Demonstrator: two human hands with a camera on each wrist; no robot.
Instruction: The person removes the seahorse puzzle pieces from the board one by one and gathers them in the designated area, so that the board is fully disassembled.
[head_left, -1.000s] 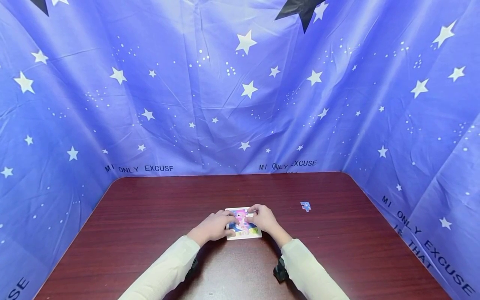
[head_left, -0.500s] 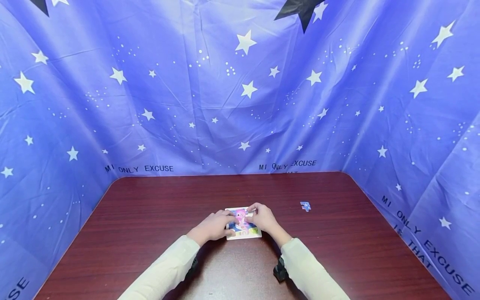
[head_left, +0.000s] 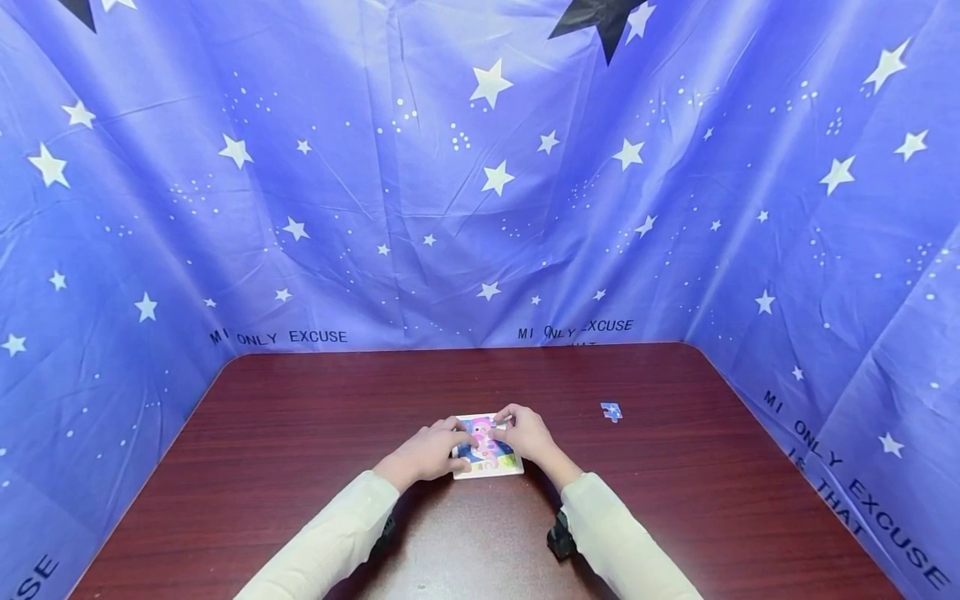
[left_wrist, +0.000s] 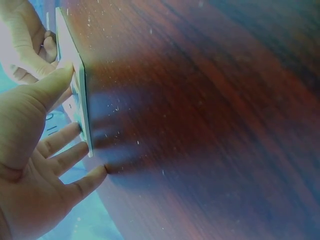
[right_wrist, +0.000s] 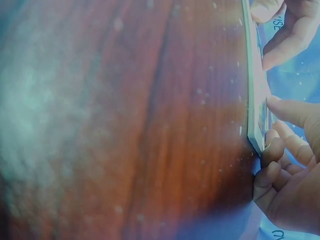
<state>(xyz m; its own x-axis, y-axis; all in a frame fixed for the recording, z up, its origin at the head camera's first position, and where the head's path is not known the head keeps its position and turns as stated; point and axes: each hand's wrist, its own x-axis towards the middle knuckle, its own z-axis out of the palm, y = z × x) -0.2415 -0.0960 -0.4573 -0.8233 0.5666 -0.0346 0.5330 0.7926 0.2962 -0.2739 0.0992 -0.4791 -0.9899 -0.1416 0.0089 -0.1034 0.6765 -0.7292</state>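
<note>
A small square jigsaw puzzle (head_left: 487,465) in a white frame lies flat on the table, its picture showing a pink seahorse. My left hand (head_left: 429,450) rests on its left side with the fingers spread. In the left wrist view the left thumb (left_wrist: 59,82) touches the puzzle's edge, and the fairly straight fingers reach its corner and the tabletop. My right hand (head_left: 529,437) bends over the upper right corner, thumb and forefinger pinching at a piece there, mostly hidden by the fingers. In the right wrist view the right thumb (right_wrist: 290,109) presses against the puzzle's face.
One loose blue jigsaw piece (head_left: 611,412) with a star on it lies to the right on the dark red wooden table (head_left: 300,417). A blue star-printed curtain (head_left: 420,208) hangs around the table's back and sides.
Both hands stay at the same places on the puzzle, with only slight finger movement at the upper right corner. The loose piece has not moved.
</note>
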